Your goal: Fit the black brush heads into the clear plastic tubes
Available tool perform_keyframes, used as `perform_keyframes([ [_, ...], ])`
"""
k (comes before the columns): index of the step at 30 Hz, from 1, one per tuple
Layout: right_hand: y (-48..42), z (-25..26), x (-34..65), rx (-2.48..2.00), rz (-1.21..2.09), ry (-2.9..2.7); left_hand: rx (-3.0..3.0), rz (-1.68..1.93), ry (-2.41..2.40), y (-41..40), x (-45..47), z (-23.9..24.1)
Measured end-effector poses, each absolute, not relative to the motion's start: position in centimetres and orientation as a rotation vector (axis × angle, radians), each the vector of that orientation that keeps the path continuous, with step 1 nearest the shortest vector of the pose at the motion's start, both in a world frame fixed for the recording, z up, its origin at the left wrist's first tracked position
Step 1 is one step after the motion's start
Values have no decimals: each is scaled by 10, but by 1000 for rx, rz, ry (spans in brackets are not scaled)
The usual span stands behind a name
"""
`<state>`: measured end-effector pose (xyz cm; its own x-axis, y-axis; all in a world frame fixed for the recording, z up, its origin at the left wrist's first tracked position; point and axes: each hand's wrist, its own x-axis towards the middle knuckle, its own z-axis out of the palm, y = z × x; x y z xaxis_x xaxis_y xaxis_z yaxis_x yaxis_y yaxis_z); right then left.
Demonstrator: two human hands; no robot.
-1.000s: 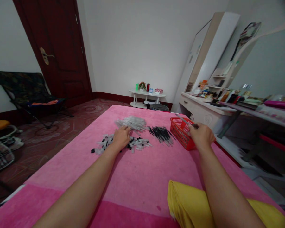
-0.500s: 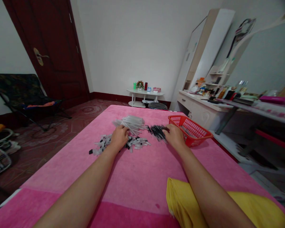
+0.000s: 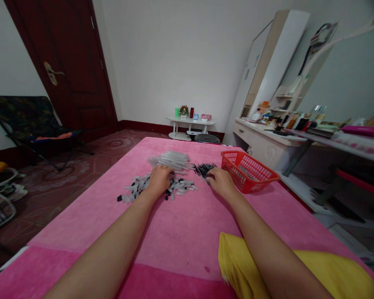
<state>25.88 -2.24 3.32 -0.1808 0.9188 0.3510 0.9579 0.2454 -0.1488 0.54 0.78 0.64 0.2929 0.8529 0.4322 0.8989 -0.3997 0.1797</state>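
Observation:
On the pink cloth (image 3: 174,232) lie three heaps: clear pen barrels (image 3: 171,160), small black and white pen caps (image 3: 137,189), and thin black refills (image 3: 204,168). My left hand (image 3: 158,179) rests on the cap heap, close to the barrels, with its fingers curled down; what they grip is hidden. Over the near end of the black refills my right hand (image 3: 220,181) lies palm down with its fingers bent onto them. A red plastic basket (image 3: 262,178) stands just right of that hand, with at least one finished pen inside.
A yellow cloth (image 3: 237,257) covers my lap at the lower right. A white dressing table (image 3: 268,141) crowded with bottles stands right of the bed. A low white side table (image 3: 190,124) is at the far wall, a dark folding chair (image 3: 31,120) and door on the left.
My right hand held a pen over the red basket, then came left and down onto the black refills. The left hand stayed on the caps, shifting slightly nearer.

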Motion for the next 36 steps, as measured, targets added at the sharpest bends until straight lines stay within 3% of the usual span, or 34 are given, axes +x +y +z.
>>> perform_keyframes([
  [14,-26,15,252,-2148,-256,-2103,-2457,-618,-1704,11,4,4],
  [22,-30,31,252,-2267,-195,-1969,-2444,-851,-1640,8,4,5],
  [28,-28,52,267,-2115,-72,-1875,-2372,-1162,-1596,8,0,4],
  [36,-23,56,266,-1679,182,-2040,-2390,-1197,-1610,6,1,6],
])
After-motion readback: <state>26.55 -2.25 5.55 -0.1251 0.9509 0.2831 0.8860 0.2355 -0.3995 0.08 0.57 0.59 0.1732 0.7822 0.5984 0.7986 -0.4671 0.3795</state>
